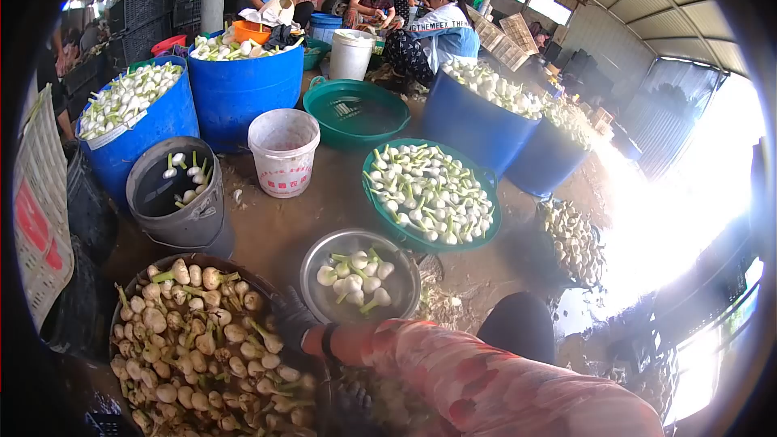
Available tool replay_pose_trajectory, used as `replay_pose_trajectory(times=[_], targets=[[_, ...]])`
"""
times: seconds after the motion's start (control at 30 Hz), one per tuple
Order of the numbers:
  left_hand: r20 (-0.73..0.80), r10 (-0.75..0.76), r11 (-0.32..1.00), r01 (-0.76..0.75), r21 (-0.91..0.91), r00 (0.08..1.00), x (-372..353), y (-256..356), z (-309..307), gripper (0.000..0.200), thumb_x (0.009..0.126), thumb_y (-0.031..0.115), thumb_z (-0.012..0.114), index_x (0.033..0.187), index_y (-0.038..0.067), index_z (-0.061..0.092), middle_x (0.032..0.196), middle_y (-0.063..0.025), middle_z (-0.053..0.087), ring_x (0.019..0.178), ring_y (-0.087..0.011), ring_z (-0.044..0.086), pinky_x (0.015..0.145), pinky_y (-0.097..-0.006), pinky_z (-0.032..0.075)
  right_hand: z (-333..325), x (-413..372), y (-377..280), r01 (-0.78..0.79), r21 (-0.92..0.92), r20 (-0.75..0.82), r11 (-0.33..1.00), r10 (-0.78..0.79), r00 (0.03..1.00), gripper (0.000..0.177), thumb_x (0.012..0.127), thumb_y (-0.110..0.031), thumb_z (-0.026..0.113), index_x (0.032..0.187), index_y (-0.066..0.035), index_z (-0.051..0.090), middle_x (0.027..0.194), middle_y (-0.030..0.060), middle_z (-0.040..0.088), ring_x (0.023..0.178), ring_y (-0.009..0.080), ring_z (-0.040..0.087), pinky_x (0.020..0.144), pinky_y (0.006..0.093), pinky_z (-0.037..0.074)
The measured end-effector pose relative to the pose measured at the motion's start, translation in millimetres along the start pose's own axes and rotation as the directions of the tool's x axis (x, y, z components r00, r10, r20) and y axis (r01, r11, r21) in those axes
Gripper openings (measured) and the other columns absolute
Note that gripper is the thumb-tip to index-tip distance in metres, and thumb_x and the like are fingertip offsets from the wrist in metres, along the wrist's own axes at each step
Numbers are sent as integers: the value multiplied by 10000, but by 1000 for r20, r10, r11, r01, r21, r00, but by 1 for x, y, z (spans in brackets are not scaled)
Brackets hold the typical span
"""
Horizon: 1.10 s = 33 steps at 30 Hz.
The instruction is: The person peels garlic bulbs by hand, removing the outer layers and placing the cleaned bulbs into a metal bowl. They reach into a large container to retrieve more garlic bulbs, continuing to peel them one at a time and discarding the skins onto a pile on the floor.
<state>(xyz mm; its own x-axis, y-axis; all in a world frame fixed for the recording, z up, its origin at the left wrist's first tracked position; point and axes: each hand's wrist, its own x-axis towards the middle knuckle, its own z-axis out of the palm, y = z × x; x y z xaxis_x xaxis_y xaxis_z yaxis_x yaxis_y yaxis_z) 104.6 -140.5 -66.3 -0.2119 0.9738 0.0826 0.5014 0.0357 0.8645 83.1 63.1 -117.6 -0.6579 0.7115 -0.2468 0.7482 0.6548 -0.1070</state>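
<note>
My right hand (291, 317), in a dark glove, reaches between a round tub (263, 279) of unpeeled garlic bulbs (194, 348) and a metal basin (312, 267). Its fingers are dark and blurred, and whether they hold anything does not show. Below the patterned sleeve, my left hand (352, 400) is a dim gloved shape at the tub's right side, its fingers unclear. Several peeled white bulbs with green stems (356, 277) lie in the metal basin. Behind it, a green basin (488, 231) is heaped with peeled bulbs (429, 194).
A grey bucket (182, 222) and white bucket (283, 170) stand ahead. Farther back are a green tub (356, 125), blue barrels (243, 97) full of bulbs, and several seated or standing people (445, 32). A bulb pile (575, 243) lies right; a dark knee (518, 328) is near.
</note>
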Motion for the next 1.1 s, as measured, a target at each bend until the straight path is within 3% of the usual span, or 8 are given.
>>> replay_pose_trajectory(times=[0.13, 0.23, 0.33, 0.43, 0.63, 0.7, 0.87, 1.1], targets=[[1, -81, 995, 81, -58, 997, -23, -13, -21, 468, 988, 236, 464, 1409, 34, 457, 1425, -182, 499, 1293, -331, 494, 1125, -468, 363, -12, -38, 27, -28, 423, -9, 906, 36, 999, 459, 917, -125, 618, 1336, 16, 493, 1308, 158, 540, 1217, 274, 508, 998, 419, 428], [69, -123, 988, 129, -84, 990, -34, -13, -29, 494, 994, 259, 462, 1434, 35, 424, 1441, -185, 481, 1291, -328, 494, 1130, -475, 358, -17, -103, 64, -190, 971, 186, 147, 38, 982, 384, 936, -58, 625, 1304, -3, 530, 1249, 118, 613, 1165, 222, 581, 963, 370, 493], [185, -191, 674, 266, -689, 964, -28, -16, -14, 516, 1013, 326, 460, 1432, 32, 398, 1412, -202, 503, 1222, -331, 552, 1102, -495, 401, -3, -175, 66, 108, 829, -83, 549, -71, 994, 374, 928, -58, 635, 1290, -22, 550, 1212, 134, 633, 1118, 251, 607, 946, 382, 510], [467, -90, -416, 393, -820, 880, -26, -10, -17, 535, 1035, 378, 446, 1417, 10, 381, 1356, -227, 538, 1162, -343, 597, 1070, -516, 442, 9, -201, 66, 247, 773, -263, 584, -59, 963, 346, 896, -199, 684, 1206, -56, 630, 1104, 171, 660, 1036, 359, 628, 926, 423, 504], [574, -60, -534, 460, -710, 817, -20, 38, -6, 544, 1031, 404, 479, 1367, -17, 410, 1294, -225, 568, 1092, -341, 639, 961, -465, 540, -45, -238, 71, 213, 772, -222, 599, -60, 973, 417, 805, -122, 704, 1213, -76, 630, 1082, 167, 661, 1022, 370, 628, 916, 442, 505], [460, -130, -254, 419, -872, 878, -21, 46, 3, 532, 990, 322, 589, 1363, -20, 426, 1302, -189, 552, 1129, -308, 622, 982, -437, 535, -60, -253, 73, 230, 516, -378, 825, -21, 925, 413, 788, -108, 704, 1195, -85, 642, 1076, 170, 660, 996, 373, 630, 901, 443, 508], [263, -309, 163, 324, -932, 914, -22, 74, 8, 505, 962, 195, 632, 1372, -21, 431, 1290, -132, 527, 1157, -267, 593, 994, -386, 533, -90, -272, 63, 202, 558, -583, 805, 207, 785, 135, 851, -202, 702, 926, -91, 709, 816, 138, 665, 825, 332, 646, 738, 431, 524], [30, -201, 710, 167, -684, 979, -20, 97, 8, 536, 959, 155, 614, 1418, -26, 404, 1300, -117, 526, 1135, -196, 569, 953, -331, 526, -95, -279, 49, -7, 421, -382, 907, 184, 905, 129, 828, -192, 706, 895, -82, 699, 814, 115, 675, 747, 319, 658, 682, 432, 534]])
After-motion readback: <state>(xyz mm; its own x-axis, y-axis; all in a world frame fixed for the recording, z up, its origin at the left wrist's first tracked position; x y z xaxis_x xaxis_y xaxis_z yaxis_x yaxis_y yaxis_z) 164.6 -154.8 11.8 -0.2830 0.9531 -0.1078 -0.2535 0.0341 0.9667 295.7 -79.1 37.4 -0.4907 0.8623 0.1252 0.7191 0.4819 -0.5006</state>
